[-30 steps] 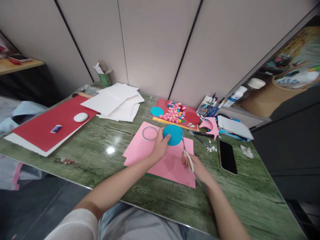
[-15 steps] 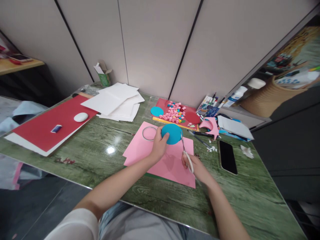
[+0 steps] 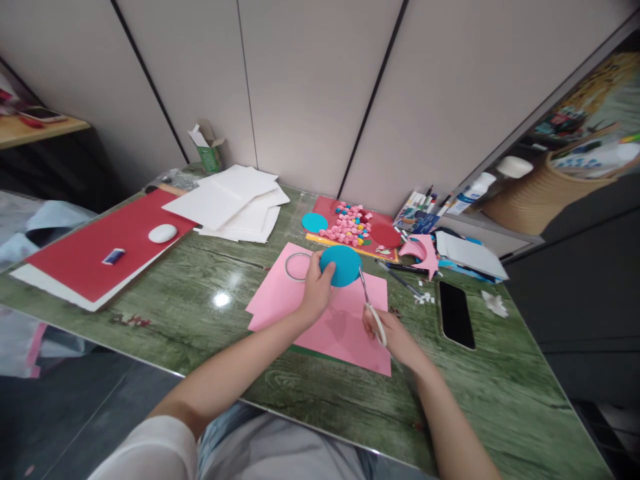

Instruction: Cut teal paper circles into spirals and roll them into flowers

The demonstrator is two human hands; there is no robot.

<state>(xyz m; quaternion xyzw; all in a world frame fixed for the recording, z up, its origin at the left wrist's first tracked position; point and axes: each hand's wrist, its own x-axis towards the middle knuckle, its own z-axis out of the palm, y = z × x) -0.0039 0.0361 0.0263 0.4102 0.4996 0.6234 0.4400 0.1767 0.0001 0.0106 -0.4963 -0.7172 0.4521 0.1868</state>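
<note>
My left hand (image 3: 319,285) pinches the left edge of a blue paper circle (image 3: 344,267), which is held up over the pink paper sheets (image 3: 325,327). White-handled scissors (image 3: 378,325) are in my right hand (image 3: 387,333), fingers closed around the handles. Their blades point up toward the circle's right edge; whether they touch it I cannot tell. Left of the circle, a thin ring (image 3: 299,267) lies on the pink paper. Behind it rests another blue circle (image 3: 315,223), beside a heap of small pink, blue and yellow pieces (image 3: 347,225).
On the right lie a phone (image 3: 456,315), a pink offcut (image 3: 423,253), pens (image 3: 407,280) and white scraps (image 3: 425,298). To the left are white sheets (image 3: 227,197), red paper (image 3: 100,257), a white oval object (image 3: 163,233) and a small blue-and-white block (image 3: 114,257). The wall borders the table's back.
The blue circle in my left hand has shifted slightly left, and its right edge sits a little farther from the scissor blades. My right hand has hardly moved.
</note>
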